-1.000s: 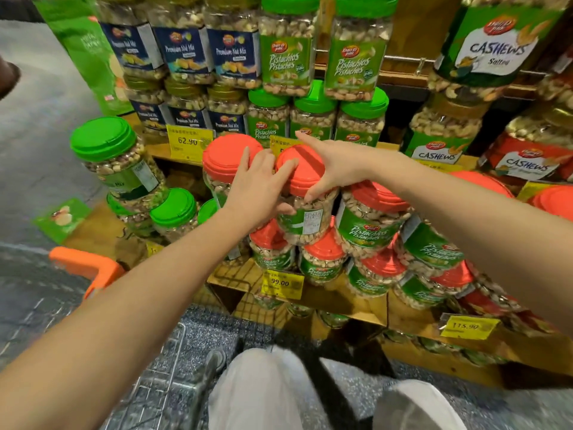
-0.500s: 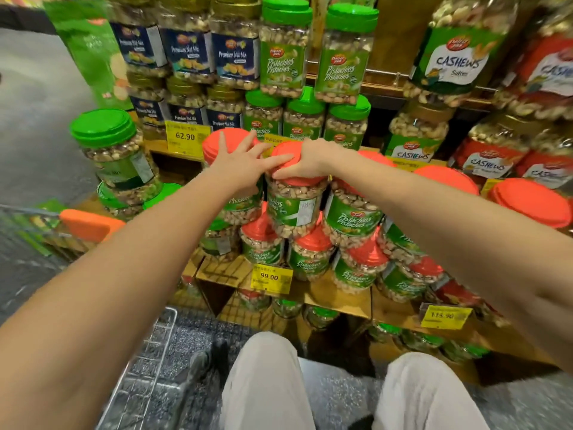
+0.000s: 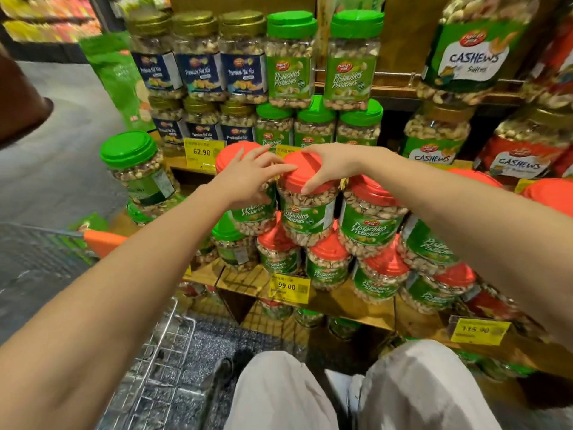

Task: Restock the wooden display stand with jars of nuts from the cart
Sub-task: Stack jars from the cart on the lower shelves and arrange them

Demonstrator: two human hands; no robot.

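A red-lidded pistachio jar (image 3: 305,212) stands in the second row of the wooden display stand (image 3: 341,302), on top of lower red-lidded jars. My right hand (image 3: 328,169) grips its lid from above, thumb on the near rim. My left hand (image 3: 248,178) lies with spread, straight fingers across the neighbouring red-lidded jar (image 3: 252,214) to the left, fingertips touching the held jar's lid. Another pistachio jar (image 3: 369,218) stands close on the right.
The wire cart (image 3: 161,352) with an orange handle (image 3: 105,240) is at lower left. A green-lidded jar (image 3: 139,172) stands on the stand's left end. Nut-mix, pistachio and cashew jars fill the shelves behind. Yellow price tags (image 3: 288,288) hang on the shelf edges.
The jar between my hands has come down and now sits level in the row. My left hand has slid from its side onto the neighbouring jar. My right hand stays on the lid.
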